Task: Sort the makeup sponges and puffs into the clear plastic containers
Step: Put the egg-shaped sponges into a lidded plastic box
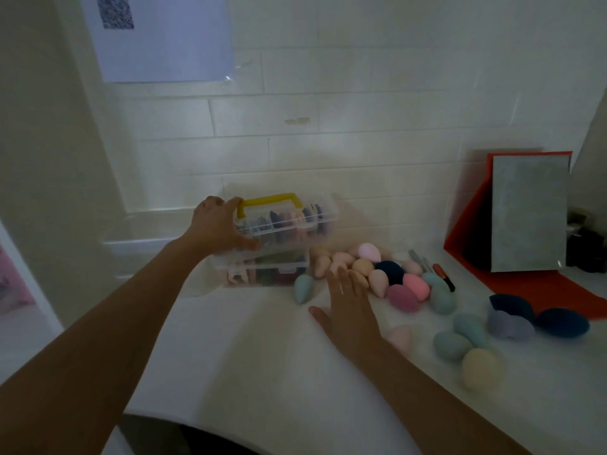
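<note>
My left hand (219,226) grips the left end of a clear plastic container with a yellow handle (289,218), tilted atop a second clear container (266,269); both hold dark and coloured puffs. My right hand (348,303) lies flat and open on the white table, fingertips at the edge of a pile of egg-shaped makeup sponges (377,269) in pink, peach, navy and teal. A teal sponge (303,288) lies left of that hand. More sponges (466,336) and dark blue puffs (538,318) lie to the right.
A red folder with a grey board (528,211) leans on the wall at the right. Pens (443,275) lie beside the sponge pile. A clear tray (147,231) stands at the back left by the tiled wall. The table's front edge is near my body.
</note>
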{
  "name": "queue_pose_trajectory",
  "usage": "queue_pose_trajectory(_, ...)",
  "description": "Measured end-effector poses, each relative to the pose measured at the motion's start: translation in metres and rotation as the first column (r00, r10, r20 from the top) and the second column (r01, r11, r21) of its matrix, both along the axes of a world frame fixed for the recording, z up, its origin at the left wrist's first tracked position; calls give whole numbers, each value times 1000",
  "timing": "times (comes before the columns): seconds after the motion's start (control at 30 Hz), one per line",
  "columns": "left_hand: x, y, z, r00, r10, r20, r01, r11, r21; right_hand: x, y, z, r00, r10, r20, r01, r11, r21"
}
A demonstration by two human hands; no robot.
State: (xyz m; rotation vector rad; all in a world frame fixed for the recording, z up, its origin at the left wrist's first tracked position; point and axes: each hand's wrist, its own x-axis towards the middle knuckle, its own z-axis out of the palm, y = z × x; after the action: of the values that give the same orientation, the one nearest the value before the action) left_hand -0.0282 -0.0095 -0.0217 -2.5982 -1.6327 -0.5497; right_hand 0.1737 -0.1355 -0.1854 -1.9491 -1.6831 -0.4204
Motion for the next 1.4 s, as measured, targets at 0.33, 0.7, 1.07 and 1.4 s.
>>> queue_pose_trajectory(0.33, 4, 27, -9, 997, -61, -56, 56, 995, -86, -2, 21, -3, 1000, -10, -10, 11, 997, 72)
queue_pose_trajectory(0.7, 6, 33, -10, 991, -125, -53, 122, 990, -66, 2, 22, -9, 998, -8, 55, 3, 996, 90)
queue_pose_trajectory(1.07, -69, 26, -9, 997, -66, -40, 70, 993, 94, 0, 16, -3, 997, 42, 63, -47, 997, 68)
queue_pose_trajectory(1.4, -108, 15, -23, 999, -2, -32, 4, 998, 68, 0, 13, -2, 994, 96, 56, -99, 994, 47)
